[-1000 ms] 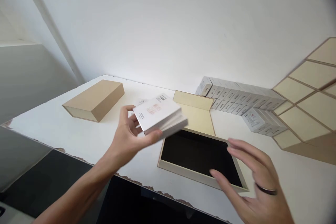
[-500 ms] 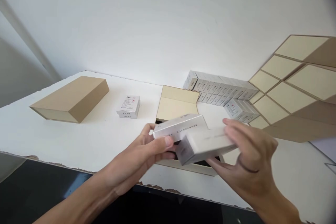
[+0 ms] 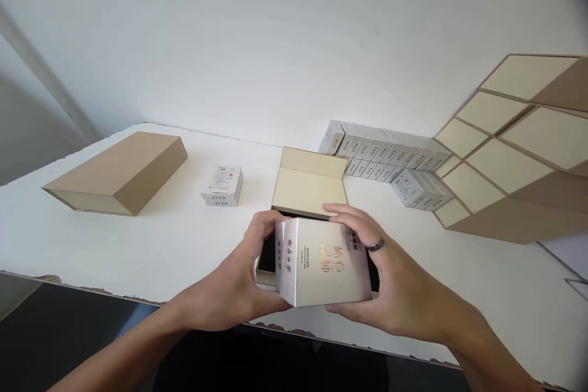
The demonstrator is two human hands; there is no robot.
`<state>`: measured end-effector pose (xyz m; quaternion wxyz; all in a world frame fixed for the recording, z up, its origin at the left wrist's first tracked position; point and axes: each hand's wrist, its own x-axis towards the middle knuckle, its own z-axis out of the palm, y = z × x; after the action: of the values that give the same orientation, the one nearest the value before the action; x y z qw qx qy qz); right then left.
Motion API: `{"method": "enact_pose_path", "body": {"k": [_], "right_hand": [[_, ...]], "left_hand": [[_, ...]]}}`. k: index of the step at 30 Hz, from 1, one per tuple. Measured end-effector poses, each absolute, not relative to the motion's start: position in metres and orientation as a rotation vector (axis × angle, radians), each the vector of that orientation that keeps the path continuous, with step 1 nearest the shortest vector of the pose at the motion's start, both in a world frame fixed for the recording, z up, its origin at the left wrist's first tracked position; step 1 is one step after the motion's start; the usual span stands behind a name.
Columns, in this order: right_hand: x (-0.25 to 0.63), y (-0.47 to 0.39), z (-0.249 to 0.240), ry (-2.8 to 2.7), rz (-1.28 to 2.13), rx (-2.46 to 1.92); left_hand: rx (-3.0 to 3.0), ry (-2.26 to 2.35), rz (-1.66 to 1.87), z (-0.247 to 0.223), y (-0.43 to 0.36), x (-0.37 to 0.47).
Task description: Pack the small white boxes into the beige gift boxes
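Between them, my hands hold two small white cartons (image 3: 328,266) pressed together face to face, the printed front of one towards me with gold and dark lettering. My left hand (image 3: 229,278) grips their left end, thumb below and fingers above. From the right, my right hand (image 3: 395,275), with a dark ring on one finger, clasps the other end. Underneath lies an open cream gift box (image 3: 309,190), its lid folded back and a dark inside partly showing; the cartons and hands hide most of it.
Left on the white table (image 3: 193,257) are a closed brown gift box (image 3: 114,165) and two stacked white cartons (image 3: 223,185). Rows of white cartons (image 3: 386,144) stand against the wall. Several gift boxes (image 3: 500,165) are piled at the right. The table's front edge is chipped.
The two cartons, held apart and at angles before, are now aligned and pressed together. My right hand has moved left and turned its carton so the printed front shows.
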<state>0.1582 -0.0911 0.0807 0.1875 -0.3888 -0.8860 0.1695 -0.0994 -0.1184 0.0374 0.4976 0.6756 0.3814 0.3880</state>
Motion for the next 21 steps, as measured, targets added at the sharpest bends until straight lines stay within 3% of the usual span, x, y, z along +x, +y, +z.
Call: {"method": "enact_pose_path", "body": {"k": [11,18,21], "right_hand": [[0.144,-0.084,0.072,-2.551,0.415,-1.097],[0.161,-0.061,0.091,-2.665,0.601,-1.743],[0.145,-0.046,0.089,-2.780,0.723,-1.751]], "left_hand": [[1.687,0.975,0.861,0.025,-0.108,-0.103],[1.864,1.041,0.729,0.015,-0.094,-0.124],[2.005,0.971,0.583,0.004,-0.078,-0.137]]}}
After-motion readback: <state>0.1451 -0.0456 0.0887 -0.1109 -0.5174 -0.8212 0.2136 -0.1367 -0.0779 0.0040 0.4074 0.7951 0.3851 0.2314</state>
